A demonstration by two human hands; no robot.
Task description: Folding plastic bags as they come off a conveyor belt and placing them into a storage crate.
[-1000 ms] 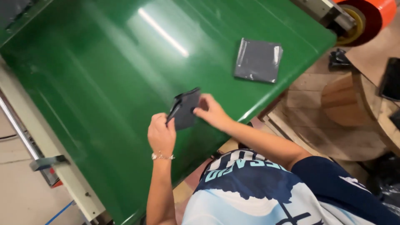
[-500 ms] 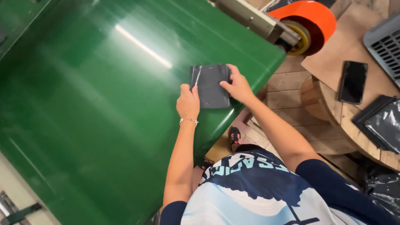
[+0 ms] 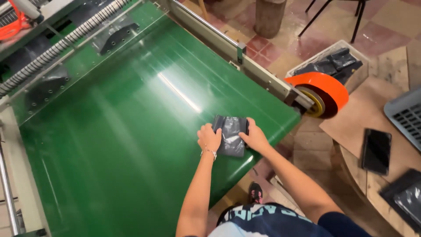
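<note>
At the ten o'clock corner of my view a long ribbed roller [image 3: 66, 41] runs slantwise above the wide green conveyor belt [image 3: 109, 145], and a bright streak of light lies across the belt toward its middle. Along the far edge of the belt, from twelve to two o'clock, a grey metal side rail [image 3: 228, 48] leads down to an orange wheel guard [image 3: 322, 85] over a yellow hub.

Near the centre, a little toward four o'clock, my left hand [image 3: 209, 137] lies palm down, fingers spread flat, pressing on the left edge of a dark grey plastic packet [image 3: 231, 136]. The packet lies flat on the belt, close to its near right edge. My right hand [image 3: 255, 137] rests on the packet's right edge, fingers curved over it and thumb on top, holding it down rather than lifting it. Both hands touch the packet, one on each side, with its glossy middle showing between them.

At three o'clock, well apart from my hands, a black phone [image 3: 376, 150] lies on a round wooden table [image 3: 377, 188]. Toward five o'clock another dark packet in a tray [image 3: 405, 199] sits at the table's edge.
</note>
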